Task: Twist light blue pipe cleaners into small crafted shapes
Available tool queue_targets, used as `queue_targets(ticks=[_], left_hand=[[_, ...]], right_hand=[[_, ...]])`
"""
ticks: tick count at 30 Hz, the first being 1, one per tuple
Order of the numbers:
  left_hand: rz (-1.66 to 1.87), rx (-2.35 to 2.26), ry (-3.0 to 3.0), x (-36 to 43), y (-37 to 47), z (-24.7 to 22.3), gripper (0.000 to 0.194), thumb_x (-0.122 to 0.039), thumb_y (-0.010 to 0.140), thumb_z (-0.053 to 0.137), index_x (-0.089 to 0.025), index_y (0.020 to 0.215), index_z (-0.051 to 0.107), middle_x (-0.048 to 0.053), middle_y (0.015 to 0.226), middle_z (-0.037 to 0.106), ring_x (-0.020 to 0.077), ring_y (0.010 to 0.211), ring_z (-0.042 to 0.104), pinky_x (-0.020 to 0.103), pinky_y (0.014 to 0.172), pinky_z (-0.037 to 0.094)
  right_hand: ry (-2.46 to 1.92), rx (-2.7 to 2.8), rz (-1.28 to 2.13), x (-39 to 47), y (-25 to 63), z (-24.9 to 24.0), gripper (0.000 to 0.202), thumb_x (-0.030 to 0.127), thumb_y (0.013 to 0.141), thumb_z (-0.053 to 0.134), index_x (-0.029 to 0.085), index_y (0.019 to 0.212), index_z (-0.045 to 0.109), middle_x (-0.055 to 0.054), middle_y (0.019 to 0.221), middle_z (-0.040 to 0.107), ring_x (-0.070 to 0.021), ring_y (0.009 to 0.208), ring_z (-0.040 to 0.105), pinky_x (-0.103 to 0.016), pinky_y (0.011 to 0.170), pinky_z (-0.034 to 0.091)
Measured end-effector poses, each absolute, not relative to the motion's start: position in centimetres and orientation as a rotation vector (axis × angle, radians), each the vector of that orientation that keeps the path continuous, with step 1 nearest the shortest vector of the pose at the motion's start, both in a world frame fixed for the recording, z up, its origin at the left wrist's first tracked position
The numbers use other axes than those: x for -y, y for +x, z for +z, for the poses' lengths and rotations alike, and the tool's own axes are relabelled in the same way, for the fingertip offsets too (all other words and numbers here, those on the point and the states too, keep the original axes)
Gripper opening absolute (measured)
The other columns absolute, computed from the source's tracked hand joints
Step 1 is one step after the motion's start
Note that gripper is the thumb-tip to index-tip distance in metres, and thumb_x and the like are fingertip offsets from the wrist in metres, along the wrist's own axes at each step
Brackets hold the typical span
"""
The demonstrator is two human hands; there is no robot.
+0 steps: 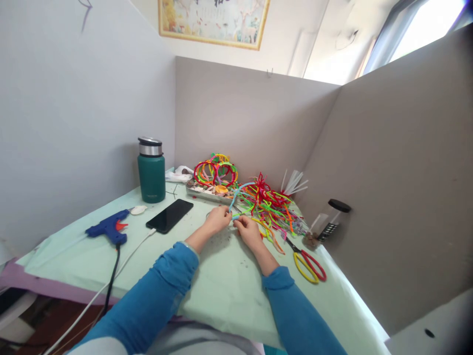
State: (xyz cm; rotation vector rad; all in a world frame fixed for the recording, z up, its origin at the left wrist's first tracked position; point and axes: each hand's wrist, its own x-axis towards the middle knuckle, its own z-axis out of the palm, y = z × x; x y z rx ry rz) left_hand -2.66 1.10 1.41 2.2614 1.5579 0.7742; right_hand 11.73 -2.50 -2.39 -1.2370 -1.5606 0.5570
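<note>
Over the middle of the table, my left hand [219, 219] and my right hand [247, 230] are close together, fingertips a small gap apart. A light blue pipe cleaner [236, 193] rises from the fingers of my left hand and bends over to the right at its top. Its lower end reaches the pinched thumb and fingers of my right hand. Just beyond my hands spreads a tangled heap of colourful pipe cleaners [264, 202], red, green, orange and purple. A few yellow and orange strands [271, 235] lie beside my right hand.
Red-and-yellow scissors [310, 266] lie at the right, near a clear jar with a black lid [328, 224]. A metal tray [212, 197] holds scraps beneath coloured rings [210, 173]. Leftward are a phone [170, 216], a blue glue gun [109, 227] with its cord, and a green bottle [151, 177].
</note>
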Motion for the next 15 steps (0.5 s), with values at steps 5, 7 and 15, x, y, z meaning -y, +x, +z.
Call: queue_targets(ticks=[5, 7, 15], left_hand=[[0.805, -1.551, 2.199, -1.23, -2.70, 1.20, 0.035, -0.029, 0.084, 0.045, -0.015, 0.113, 0.058, 0.006, 0.082, 0.070, 0.0164, 0.077, 0.063, 0.023, 0.069, 0.043], [0.828, -1.560, 2.156, -1.23, -2.72, 1.18, 0.044, -0.028, 0.083, 0.047, -0.013, 0.124, 0.050, 0.005, 0.079, 0.069, 0.0165, 0.076, 0.063, 0.024, 0.069, 0.043], [0.898, -1.487, 2.157, -0.84, -2.89, 1.49, 0.029, -0.028, 0.081, 0.051, -0.017, 0.106, 0.061, 0.002, 0.071, 0.067, 0.0139, 0.070, 0.060, 0.022, 0.066, 0.041]], right_hand=[[-1.240, 1.550, 0.589, 2.66, 11.65, -2.26, 0.016, 0.033, 0.075, 0.051, 0.020, 0.069, 0.058, 0.002, 0.060, 0.058, -0.0134, 0.050, 0.051, -0.024, 0.050, 0.039], [-1.236, 1.549, 0.594, 2.70, 11.65, -2.25, 0.016, 0.033, 0.075, 0.051, 0.020, 0.070, 0.058, 0.002, 0.061, 0.059, -0.0134, 0.050, 0.051, -0.024, 0.051, 0.039], [-1.213, 1.537, 0.625, 2.53, 11.72, -2.46, 0.015, 0.032, 0.075, 0.052, 0.019, 0.069, 0.058, 0.001, 0.061, 0.059, -0.0129, 0.050, 0.050, -0.024, 0.050, 0.039]])
